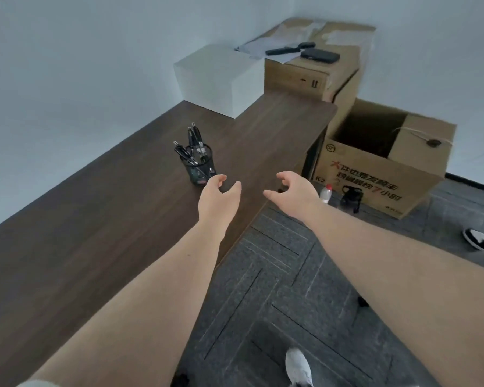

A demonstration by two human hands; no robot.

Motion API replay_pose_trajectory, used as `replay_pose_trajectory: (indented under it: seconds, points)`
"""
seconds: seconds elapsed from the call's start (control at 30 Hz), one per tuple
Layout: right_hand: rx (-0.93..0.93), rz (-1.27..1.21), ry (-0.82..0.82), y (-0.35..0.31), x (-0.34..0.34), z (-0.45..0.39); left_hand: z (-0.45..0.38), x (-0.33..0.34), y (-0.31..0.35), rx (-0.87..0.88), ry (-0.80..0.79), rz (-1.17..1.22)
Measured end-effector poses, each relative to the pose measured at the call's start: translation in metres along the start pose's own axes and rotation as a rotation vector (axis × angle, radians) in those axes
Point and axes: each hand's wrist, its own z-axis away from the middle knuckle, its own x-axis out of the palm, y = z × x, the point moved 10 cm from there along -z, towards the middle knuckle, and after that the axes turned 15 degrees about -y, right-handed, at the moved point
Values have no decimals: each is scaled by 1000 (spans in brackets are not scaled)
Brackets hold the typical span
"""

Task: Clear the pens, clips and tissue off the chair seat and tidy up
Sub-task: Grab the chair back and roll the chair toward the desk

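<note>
Pens (193,141) upright on dark desk (95,219)

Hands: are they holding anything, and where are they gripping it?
Nothing is held. The left hand is open and empty, just short of the pen cup on the desk. The right hand is open and empty too.

A dark wood-grain counter (95,219) runs along a pale wall. At its far end sits a white box (218,79) beside a closed cardboard box (296,79) with a black case (320,55) and papers on top. On the grey carpet floor (291,275) stands an open cardboard box (375,174) printed with red characters. In front of it stand a small red-capped bottle (326,193) and a black bottle (351,198). A black-and-white shoe (481,240) lies at the right edge.
</note>
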Motion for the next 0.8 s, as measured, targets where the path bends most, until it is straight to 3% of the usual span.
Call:
replay_pose_trajectory:
  seconds: [0.3,0.57,0.8]
  points:
    - [182,-21,56,156,-72,142,101,157,22,8,-239,-89]
    - [214,-71,70,290,-132,291,237,310,40,8,-293,-146]
    - [277,114,146,373,-191,418,339,430,45,11,-423,-232]
